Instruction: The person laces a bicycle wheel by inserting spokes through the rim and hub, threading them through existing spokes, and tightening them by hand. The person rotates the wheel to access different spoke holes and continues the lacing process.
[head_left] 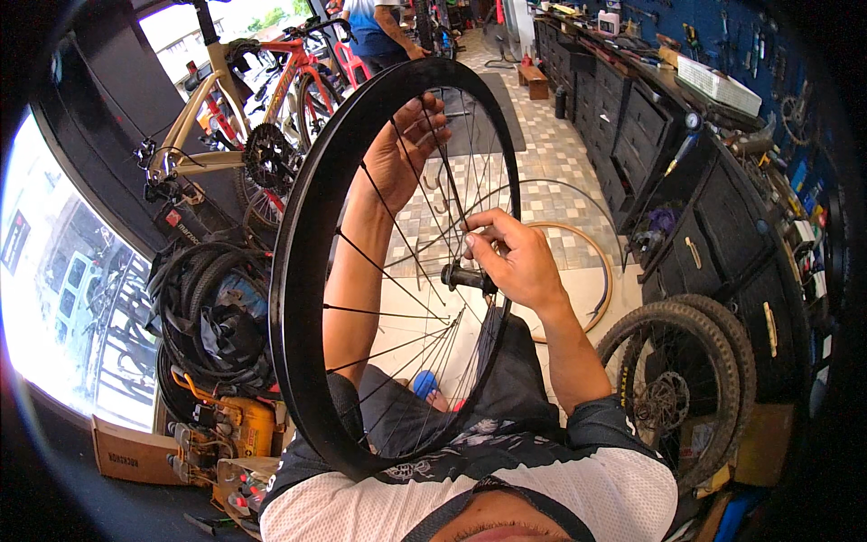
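- Bicycle wheel (297, 257) up on edge and leaning, right in front of the person's chest, above the lap!
- Right hand (522, 264) at the middle: thumb and forefinger pinching a dark spoke (456, 192) just above the black hub (468, 277).
- Left hand (397, 167) behind the upper spokes, fingers parted and loosely bent; whether they touch the rim, I can't tell.
- Tan hoop (609, 280) on the floor beyond, two knobby-tyred wheels (664, 314) near the right elbow.
- Someone in blue (368, 32) stands farther back.
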Demonstrator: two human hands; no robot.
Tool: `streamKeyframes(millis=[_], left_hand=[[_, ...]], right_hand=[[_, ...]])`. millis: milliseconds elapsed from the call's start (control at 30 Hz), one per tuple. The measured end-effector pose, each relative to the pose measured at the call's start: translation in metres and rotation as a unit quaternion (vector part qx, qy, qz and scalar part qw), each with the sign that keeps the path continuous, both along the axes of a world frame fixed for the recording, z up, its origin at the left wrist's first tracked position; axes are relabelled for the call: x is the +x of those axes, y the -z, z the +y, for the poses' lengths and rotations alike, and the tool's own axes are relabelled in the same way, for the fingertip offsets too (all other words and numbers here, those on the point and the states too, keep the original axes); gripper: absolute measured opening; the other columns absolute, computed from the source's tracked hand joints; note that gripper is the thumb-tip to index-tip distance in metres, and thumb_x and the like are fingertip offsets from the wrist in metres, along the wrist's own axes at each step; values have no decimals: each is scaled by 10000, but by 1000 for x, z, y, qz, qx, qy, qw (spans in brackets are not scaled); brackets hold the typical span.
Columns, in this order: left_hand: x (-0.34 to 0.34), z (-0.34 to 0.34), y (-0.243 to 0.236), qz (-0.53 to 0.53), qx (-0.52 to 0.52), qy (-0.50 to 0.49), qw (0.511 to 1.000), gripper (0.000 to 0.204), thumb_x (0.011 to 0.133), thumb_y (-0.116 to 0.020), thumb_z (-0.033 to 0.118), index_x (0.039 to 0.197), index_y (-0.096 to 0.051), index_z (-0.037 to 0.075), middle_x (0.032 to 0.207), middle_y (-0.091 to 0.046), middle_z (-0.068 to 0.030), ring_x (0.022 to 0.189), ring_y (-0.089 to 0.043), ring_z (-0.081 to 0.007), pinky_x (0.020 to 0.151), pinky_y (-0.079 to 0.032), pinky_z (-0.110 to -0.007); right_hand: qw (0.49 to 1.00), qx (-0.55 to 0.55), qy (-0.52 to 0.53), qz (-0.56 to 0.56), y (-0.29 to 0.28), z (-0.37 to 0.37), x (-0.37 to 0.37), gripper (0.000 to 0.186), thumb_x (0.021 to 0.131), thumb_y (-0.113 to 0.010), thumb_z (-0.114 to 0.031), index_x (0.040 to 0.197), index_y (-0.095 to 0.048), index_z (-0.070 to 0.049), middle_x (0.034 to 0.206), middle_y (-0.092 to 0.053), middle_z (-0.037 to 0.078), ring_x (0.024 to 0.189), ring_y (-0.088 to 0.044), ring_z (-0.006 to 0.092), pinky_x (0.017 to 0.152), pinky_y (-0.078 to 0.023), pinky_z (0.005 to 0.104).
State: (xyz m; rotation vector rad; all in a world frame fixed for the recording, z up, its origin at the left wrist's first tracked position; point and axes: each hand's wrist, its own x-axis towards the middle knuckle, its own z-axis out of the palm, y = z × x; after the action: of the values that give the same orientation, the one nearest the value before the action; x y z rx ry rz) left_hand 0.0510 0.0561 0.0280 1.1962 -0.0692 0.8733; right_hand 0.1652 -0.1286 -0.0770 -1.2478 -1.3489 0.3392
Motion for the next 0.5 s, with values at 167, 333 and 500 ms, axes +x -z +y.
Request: streamKeyframes(millis=[167, 333, 500], left_hand=[[5, -7, -2, -10, -37, -18, 999, 295, 1009, -664, 224, 1193, -679, -7, 1138, -709, -84, 1025, -694, -214, 963, -575, -434], [3, -6, -2, -5, -6, 1, 1000, 334, 1012, -693, 280, 1224, -680, 23, 1170, -706, -77, 1067, -688, -198, 998, -554, -417], [6, -13, -4, -6, -33, -15, 999, 271, 1002, -673, 214, 1165, -677, -2, 1133, -701, -100, 1028, -692, -222, 976, -566, -461]], right_hand=[[999, -3, -13, 49, -6, 6, -6, 274, 952, -757, -216, 1080, -694, 18, 908, -791, 153, 782, -765, 199, 693, -562, 337], [999, -19, 40, 9, -23, 15, -7, 287, 920, -820, -241, 966, -721, 24, 893, -788, 137, 813, -757, 188, 717, -556, 319], [999, 1, -20, 45, -18, 25, -2, 249, 947, -807, -207, 1015, -752, 25, 854, -762, 63, 790, -701, 117, 712, -534, 271]])
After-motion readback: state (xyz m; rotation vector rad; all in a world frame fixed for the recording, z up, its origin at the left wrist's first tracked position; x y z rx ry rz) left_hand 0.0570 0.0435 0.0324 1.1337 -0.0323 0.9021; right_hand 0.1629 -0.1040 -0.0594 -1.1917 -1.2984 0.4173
